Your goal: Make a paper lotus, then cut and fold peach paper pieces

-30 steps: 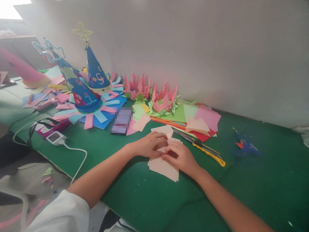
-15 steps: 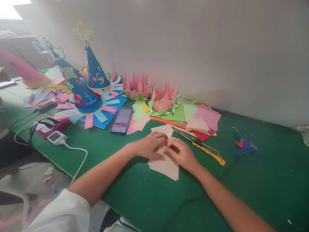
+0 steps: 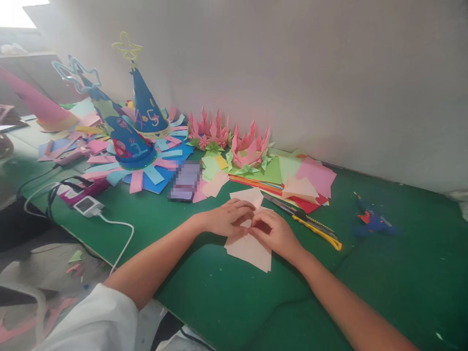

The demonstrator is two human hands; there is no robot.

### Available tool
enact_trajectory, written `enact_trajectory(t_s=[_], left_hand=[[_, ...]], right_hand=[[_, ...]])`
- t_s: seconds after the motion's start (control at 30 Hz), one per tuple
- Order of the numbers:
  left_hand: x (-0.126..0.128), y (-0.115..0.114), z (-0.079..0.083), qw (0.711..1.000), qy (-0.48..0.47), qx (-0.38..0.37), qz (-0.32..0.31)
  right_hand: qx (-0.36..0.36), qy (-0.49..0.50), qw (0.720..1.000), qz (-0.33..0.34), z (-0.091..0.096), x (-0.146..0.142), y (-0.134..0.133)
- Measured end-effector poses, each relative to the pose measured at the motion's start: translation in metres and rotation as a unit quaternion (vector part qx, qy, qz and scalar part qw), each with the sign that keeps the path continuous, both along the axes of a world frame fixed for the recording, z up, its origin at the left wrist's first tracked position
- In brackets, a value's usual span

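Observation:
A pale pink sheet of paper (image 3: 250, 251) lies on the green table (image 3: 204, 292) in front of me. My left hand (image 3: 228, 218) rests on its upper left part, fingers curled and pressing down on it. My right hand (image 3: 274, 231) sits on its right side, thumb and fingers pinching a fold where the two hands meet. Another pale sheet (image 3: 248, 196) lies just beyond my fingers.
A yellow utility knife (image 3: 310, 225) lies right of my hands. Behind are a stack of coloured paper (image 3: 296, 178), pink paper lotus flowers (image 3: 248, 148), two blue cone hats (image 3: 146, 109), a phone (image 3: 185, 181), a charger with white cable (image 3: 87, 205) and a blue glue gun (image 3: 371, 219).
My right hand slid a little up and left along the fold toward my left hand. The left hand and the paper stayed put.

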State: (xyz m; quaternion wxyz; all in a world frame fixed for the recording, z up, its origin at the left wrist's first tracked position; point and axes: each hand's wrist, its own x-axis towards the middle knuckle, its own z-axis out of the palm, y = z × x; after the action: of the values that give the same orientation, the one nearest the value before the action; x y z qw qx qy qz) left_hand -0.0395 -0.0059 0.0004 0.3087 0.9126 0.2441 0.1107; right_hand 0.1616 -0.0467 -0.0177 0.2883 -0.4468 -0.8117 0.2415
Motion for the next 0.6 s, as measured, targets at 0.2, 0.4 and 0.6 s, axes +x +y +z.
enact_trajectory(t_s=[0.2, 0.4, 0.6], left_hand=[[0.0033, -0.0028, 0.0015, 0.999, 0.011, 0.021, 0.026], [0.0041, -0.0036, 0.0036, 1.0, 0.009, 0.02, 0.022], [0.0038, -0.0048, 0.0025, 1.0, 0.011, 0.014, 0.015]], right_hand=[[-0.005, -0.028, 0.998, 0.053, 0.0015, -0.0007, -0.0028], [-0.026, -0.033, 0.996, 0.084, 0.0036, -0.0023, -0.0049], [-0.028, -0.037, 0.996, 0.074, 0.002, -0.0021, -0.0059]])
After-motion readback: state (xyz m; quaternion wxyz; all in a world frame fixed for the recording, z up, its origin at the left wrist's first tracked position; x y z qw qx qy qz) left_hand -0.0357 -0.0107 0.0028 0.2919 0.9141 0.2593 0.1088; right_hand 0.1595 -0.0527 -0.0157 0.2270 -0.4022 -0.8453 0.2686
